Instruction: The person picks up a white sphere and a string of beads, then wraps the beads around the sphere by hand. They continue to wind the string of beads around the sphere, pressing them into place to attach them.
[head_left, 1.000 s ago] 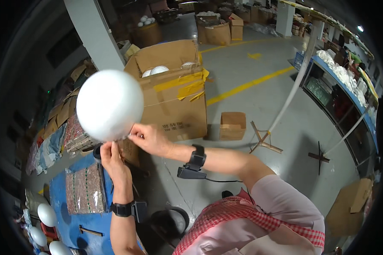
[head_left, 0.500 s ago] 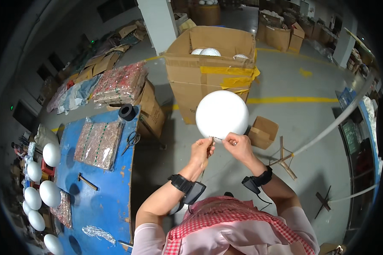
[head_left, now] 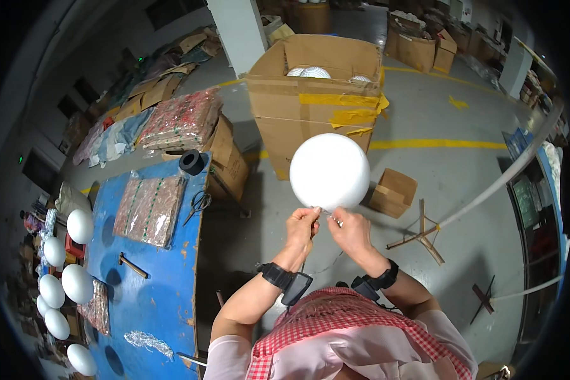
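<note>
Shifted since the earlier frame: white ball [head_left: 330,171] is sitting slightly lower and more central, both hands staying beneath it.

Head view, item by item:
- White ball: large, smooth, matte sphere, being held in the air in front of the tall open cardboard box [head_left: 316,95]. It is looking light and rigid, likely foam, so probably easy to dent; the round surface is offering no grip, and the small fitting at its underside seems the sensible hold.
- Left hand [head_left: 302,229]: fingers pressed together, pinching at the ball's base.
- Right hand [head_left: 350,232]: fingertips pinching a thin, hard-to-see piece just beside the left.
- Blue table [head_left: 164,297]: lying to the left, carrying more white balls [head_left: 77,283], patterned packets [head_left: 149,209] and scissors [head_left: 199,204].
</note>
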`<state>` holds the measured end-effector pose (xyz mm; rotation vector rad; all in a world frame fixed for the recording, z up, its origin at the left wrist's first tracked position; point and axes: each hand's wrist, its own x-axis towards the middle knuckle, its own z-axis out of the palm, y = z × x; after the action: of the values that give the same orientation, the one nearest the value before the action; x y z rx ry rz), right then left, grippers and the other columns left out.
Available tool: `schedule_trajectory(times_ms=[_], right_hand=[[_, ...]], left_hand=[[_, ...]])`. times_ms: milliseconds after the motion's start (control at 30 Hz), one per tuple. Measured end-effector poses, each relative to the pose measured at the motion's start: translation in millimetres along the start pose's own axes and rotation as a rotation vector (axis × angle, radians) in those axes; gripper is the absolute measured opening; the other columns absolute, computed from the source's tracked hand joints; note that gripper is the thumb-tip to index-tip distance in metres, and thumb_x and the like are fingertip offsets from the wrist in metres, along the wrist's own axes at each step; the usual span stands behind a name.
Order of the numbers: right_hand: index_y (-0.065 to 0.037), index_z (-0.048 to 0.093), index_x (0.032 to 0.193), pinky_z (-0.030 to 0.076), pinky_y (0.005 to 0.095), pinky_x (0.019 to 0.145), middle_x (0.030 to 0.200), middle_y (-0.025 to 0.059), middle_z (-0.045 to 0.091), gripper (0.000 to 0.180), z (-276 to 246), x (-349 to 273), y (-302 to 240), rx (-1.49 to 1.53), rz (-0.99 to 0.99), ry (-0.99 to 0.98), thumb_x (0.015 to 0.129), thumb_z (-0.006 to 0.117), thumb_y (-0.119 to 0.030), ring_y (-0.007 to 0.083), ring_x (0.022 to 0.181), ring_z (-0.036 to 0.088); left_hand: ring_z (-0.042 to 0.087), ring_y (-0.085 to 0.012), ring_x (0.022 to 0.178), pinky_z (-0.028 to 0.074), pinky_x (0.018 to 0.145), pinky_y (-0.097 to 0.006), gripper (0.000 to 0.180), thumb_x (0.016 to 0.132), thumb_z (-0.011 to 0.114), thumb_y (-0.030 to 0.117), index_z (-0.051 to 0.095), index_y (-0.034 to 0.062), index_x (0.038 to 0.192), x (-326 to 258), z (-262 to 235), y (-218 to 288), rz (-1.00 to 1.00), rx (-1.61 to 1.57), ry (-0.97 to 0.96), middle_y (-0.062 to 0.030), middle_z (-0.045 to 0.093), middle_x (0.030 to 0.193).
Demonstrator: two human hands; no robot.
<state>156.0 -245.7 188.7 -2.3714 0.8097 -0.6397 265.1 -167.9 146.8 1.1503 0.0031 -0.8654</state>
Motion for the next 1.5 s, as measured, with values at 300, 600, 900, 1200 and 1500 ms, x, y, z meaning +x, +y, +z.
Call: schedule_trajectory(times_ms=[300,600,900,1200,1500], right_hand=[[-0.005,0.06,0.073,0.034,0.0354,0.044,0.048,0.0067,0.05,0.029,43.2,1.1,23.3,0.447,0.214,-0.088,0.082,0.062,-0.032,0.0181,0.042,0.045],[-0.003,0.06,0.064,0.034,0.0359,0.044,0.048,0.0113,0.048,0.037,66.1,1.8,12.7,0.473,0.258,0.068,0.082,0.063,-0.035,0.02,0.041,0.043],[-0.005,0.059,0.062,0.037,0.0386,0.045,0.051,0.0133,0.051,0.036,48.5,9.0,-13.1,0.314,0.189,0.133,0.082,0.062,-0.034,0.0309,0.044,0.049],[-0.005,0.056,0.061,0.042,0.0461,0.048,0.057,0.0161,0.056,0.035,44.9,20.4,-25.4,0.082,-0.057,0.101,0.086,0.056,-0.031,0.0374,0.055,0.057],[-0.002,0.057,0.065,0.04,0.0452,0.05,0.058,0.0186,0.055,0.039,47.8,15.9,-22.0,0.253,0.13,-0.01,0.088,0.053,-0.034,0.0384,0.056,0.055]], left_hand=[[0.045,-0.0075,0.048,0.034,0.041,-0.02,0.015,0.083,0.067,0.008,0.053,0.0058,0.079,-3.7,-6.7,2.0,0.059,-0.086,0.004,-0.0012,0.054,0.066],[0.047,-0.0094,0.05,0.037,0.043,-0.02,0.014,0.087,0.063,0.014,0.053,0.0049,0.084,-2.6,-16.9,9.2,-0.001,-0.14,-0.055,-0.0046,0.058,0.07],[0.051,-0.009,0.055,0.042,0.049,-0.02,0.015,0.088,0.062,0.015,0.055,0.0028,0.087,-10.6,-12.3,16.0,0.059,-0.118,-0.011,-0.0038,0.06,0.073],[0.045,-0.0081,0.052,0.034,0.042,-0.019,0.019,0.088,0.063,0.018,0.054,0.0032,0.08,4.8,-23.2,26.8,-0.034,-0.171,-0.038,-0.0038,0.057,0.07],[0.045,-0.0087,0.052,0.034,0.042,-0.018,0.021,0.088,0.062,0.02,0.052,0.0029,0.081,6.4,-29.0,20.3,-0.029,-0.209,-0.041,-0.0047,0.057,0.071]])
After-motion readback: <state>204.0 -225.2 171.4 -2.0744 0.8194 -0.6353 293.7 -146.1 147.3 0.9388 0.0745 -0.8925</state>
